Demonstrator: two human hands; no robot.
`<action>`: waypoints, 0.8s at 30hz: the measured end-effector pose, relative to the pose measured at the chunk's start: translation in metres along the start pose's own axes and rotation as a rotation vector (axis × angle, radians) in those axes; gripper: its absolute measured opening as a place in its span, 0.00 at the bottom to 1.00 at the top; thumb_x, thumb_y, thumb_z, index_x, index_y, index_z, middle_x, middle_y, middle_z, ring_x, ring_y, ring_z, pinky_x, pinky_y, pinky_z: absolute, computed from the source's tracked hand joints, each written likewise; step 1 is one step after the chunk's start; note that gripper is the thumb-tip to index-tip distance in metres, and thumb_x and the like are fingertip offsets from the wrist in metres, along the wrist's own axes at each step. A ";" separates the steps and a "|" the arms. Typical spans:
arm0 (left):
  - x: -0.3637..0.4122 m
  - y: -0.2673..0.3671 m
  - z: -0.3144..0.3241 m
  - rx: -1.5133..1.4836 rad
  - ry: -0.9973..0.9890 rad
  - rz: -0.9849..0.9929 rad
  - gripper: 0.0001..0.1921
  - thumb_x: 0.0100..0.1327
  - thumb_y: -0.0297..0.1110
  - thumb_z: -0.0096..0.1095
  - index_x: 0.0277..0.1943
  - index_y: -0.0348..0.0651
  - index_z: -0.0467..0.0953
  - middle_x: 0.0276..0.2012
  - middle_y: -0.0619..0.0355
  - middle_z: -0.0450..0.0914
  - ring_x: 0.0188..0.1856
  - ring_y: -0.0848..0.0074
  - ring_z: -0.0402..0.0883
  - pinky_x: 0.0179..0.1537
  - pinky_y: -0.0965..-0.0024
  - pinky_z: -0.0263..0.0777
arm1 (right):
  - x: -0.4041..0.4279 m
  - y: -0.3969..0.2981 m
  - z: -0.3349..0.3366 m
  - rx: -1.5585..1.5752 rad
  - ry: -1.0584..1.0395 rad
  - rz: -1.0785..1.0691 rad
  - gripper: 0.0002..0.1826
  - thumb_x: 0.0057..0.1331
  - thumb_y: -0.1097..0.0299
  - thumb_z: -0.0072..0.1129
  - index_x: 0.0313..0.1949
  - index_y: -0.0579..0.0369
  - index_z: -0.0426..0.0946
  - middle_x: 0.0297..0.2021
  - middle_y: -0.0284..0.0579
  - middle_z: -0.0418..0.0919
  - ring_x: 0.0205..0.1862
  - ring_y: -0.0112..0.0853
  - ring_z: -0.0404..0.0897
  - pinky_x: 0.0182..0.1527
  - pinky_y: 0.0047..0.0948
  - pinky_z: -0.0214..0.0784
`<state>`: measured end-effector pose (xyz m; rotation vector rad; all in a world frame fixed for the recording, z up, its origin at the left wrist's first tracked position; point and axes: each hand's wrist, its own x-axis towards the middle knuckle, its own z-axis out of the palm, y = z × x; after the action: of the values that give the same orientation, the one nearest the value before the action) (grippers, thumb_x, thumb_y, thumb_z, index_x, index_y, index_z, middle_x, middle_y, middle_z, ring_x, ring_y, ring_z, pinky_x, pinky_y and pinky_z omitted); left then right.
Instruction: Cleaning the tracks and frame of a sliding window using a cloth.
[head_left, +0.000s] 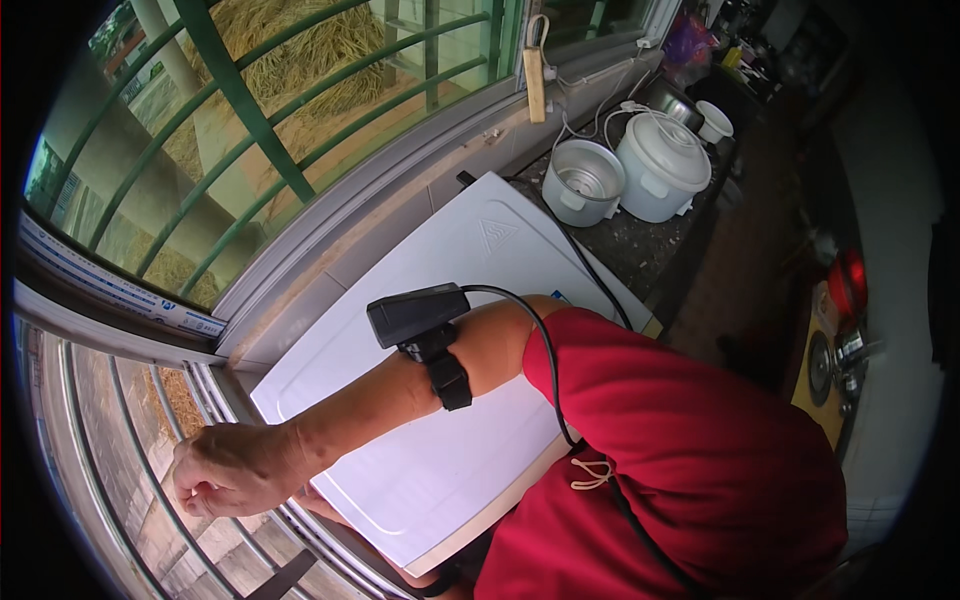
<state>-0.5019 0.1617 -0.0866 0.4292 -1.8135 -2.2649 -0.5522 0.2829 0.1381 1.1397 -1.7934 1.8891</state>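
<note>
My right hand (236, 471) reaches across to the left with its fingers curled, in front of the window's metal bars. Nothing shows inside the curled fingers. A black camera-like device (418, 315) is strapped to my right forearm, and a black cable runs from it. Beneath that arm lies the broad white top of a boxy appliance (420, 465), with a raised hot-surface triangle. My left hand (324, 507) is mostly hidden behind the right wrist, at the appliance's left side. What its fingers do there cannot be seen.
Green bars (255, 135) cross the upper window; silver bars (135, 420) cross the lower left one. On the dark counter (630, 247) stand an open metal-lined pot (583, 184) and a lidded white rice cooker (664, 169). A gas burner (821, 367) is at right.
</note>
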 end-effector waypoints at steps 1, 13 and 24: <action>-0.003 0.003 0.002 -0.013 0.021 0.015 0.19 0.72 0.40 0.49 0.59 0.36 0.70 0.47 0.52 0.78 0.51 0.72 0.78 0.54 0.67 0.73 | 0.000 0.005 -0.004 0.006 -0.001 0.007 0.10 0.64 0.68 0.55 0.33 0.59 0.83 0.27 0.49 0.83 0.35 0.41 0.83 0.43 0.36 0.74; -0.042 0.006 0.047 0.192 0.069 0.049 0.28 0.73 0.32 0.47 0.73 0.41 0.51 0.61 0.44 0.66 0.63 0.63 0.65 0.66 0.60 0.57 | -0.009 0.018 -0.081 -0.063 -0.175 0.278 0.15 0.71 0.63 0.54 0.46 0.63 0.82 0.38 0.50 0.86 0.38 0.29 0.83 0.42 0.29 0.78; -0.069 0.001 0.079 0.384 0.237 0.278 0.25 0.69 0.27 0.51 0.68 0.35 0.59 0.60 0.45 0.68 0.62 0.62 0.68 0.64 0.61 0.60 | -0.030 0.027 -0.117 0.049 -0.332 0.453 0.18 0.77 0.61 0.46 0.53 0.63 0.76 0.34 0.35 0.79 0.35 0.20 0.77 0.37 0.17 0.70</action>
<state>-0.4650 0.2567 -0.0634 0.4509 -2.0335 -1.6140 -0.5903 0.3970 0.1087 1.1979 -2.3652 2.0871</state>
